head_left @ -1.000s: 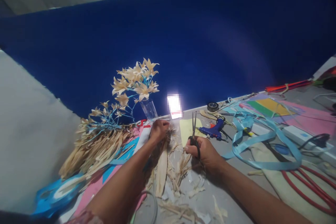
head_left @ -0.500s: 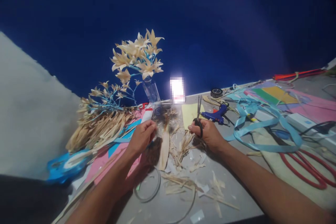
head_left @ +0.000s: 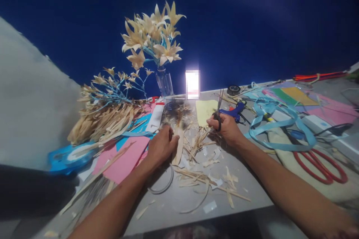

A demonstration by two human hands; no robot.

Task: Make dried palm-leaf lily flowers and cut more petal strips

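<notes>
My right hand (head_left: 227,129) grips black-handled scissors (head_left: 218,110), blades pointing away from me, resting on the grey table (head_left: 179,198). My left hand (head_left: 162,147) lies with fingers curled on a long pale dried husk leaf (head_left: 178,145) among scattered husk strips (head_left: 200,179). Whether its fingers pinch the leaf I cannot make out. Behind the hands stands a clear bottle (head_left: 164,82) holding cream husk flowers (head_left: 153,37) on blue stems.
A heap of dried husks (head_left: 103,119) and pink paper (head_left: 126,158) lie at left, with a blue tape roll (head_left: 67,157). A blue glue gun (head_left: 235,111), light blue ribbon (head_left: 280,127), coloured sheets (head_left: 297,101) and red cord (head_left: 319,162) crowd the right. A wire loop (head_left: 162,185) lies near my left wrist.
My left hand has drawn back from near the bottle toward me and settled on the long husk leaf. The right hand stays on the scissors. The camera has tilted, lifting the scene.
</notes>
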